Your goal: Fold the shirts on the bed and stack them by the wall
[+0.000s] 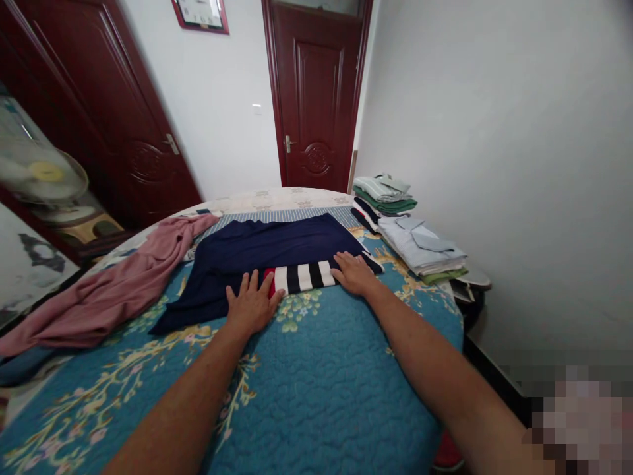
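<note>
A navy garment [267, 241] lies spread on the table, its near edge folded over. Along that fold runs a band with white and black stripes [309, 276] and a red strip. My left hand [253, 302] rests flat on the near edge beside the red strip, fingers spread. Flat at the band's right end lies my right hand [353, 272], its fingers stretched over the dark cloth. Neither hand grips anything. The fingers hide parts of the folded edge.
A blue floral quilted cover [316, 382] lies over the round table. On the left lies a crumpled pink garment [128, 284]. Folded clothes [420, 244] are stacked at the right edge, with another folded pile [383, 191] behind them. A wall stands close on the right.
</note>
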`<state>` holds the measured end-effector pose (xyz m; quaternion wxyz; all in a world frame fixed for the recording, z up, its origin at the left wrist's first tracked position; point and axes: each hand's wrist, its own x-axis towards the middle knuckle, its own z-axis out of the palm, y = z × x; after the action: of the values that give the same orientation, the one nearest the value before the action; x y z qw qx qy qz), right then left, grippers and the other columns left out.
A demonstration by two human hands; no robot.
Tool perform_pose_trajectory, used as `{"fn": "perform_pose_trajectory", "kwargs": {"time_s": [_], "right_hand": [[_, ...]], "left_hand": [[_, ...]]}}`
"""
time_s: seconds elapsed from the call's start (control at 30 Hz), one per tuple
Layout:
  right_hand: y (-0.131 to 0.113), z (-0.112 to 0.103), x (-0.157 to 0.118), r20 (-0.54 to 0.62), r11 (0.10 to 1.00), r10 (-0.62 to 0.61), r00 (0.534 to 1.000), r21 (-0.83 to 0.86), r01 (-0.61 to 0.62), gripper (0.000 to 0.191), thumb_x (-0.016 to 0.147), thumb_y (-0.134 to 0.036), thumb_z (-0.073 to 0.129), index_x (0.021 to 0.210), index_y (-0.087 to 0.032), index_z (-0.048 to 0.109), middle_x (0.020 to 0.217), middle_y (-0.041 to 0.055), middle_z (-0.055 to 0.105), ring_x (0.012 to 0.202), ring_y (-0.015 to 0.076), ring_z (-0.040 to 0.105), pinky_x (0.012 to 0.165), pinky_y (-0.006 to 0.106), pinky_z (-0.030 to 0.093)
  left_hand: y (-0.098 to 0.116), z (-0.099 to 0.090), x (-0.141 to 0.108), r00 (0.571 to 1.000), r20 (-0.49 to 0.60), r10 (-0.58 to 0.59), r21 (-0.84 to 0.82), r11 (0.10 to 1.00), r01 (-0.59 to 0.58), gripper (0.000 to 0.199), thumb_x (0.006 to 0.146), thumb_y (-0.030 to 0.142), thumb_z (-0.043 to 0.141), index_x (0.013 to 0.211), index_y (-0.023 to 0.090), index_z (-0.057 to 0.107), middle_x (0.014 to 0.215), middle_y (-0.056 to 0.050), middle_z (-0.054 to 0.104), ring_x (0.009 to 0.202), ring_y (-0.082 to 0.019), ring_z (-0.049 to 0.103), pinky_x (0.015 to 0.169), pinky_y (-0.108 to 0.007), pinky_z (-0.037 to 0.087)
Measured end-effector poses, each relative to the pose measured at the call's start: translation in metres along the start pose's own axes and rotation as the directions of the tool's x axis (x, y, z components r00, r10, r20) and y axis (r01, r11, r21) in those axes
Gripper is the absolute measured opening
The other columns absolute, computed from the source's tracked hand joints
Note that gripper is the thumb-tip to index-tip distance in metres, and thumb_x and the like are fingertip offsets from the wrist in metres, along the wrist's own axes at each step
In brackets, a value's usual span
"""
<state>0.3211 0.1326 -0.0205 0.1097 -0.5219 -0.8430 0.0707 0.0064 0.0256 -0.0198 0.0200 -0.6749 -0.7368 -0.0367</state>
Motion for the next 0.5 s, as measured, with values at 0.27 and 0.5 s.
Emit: {"fn": "perform_pose_trajectory", "kwargs": {"time_s": [0.27,0.5], "right_hand": [[0.049,-0.006,0.005,-0.101,0.955,0.274,0.956,-0.089,-0.283,0.060,0.113,-0.045,0.035,0.162,-0.013,0.049,0.173,0.0184,0.041,0.159,0.0385,0.036,0.128,0.069,0.023],[0.064,-0.006,-0.004,-0.367,0.986,0.100,0.925,-0.086,-0.141,0.056,0.101,-0.030,0.049,0.152,-0.007,0.059,0.151,0.0226,0.063,0.142,0.0346,0.054,0.123,0.050,0.038]], "left_hand": [[-0.003,-0.008,-0.006,1.000,0.021,-0.003,-0.036,0.999,0.004,0.078,0.108,0.069,0.031,0.174,0.027,0.034,0.180,-0.020,0.027,0.167,-0.043,0.022,0.126,-0.077,0.023],[-0.058,-0.018,-0.052,0.991,-0.103,0.087,-0.066,0.993,-0.094,0.072,0.107,0.052,0.049,0.173,0.026,0.034,0.182,-0.013,0.027,0.166,-0.036,0.027,0.130,-0.063,0.030]]}}
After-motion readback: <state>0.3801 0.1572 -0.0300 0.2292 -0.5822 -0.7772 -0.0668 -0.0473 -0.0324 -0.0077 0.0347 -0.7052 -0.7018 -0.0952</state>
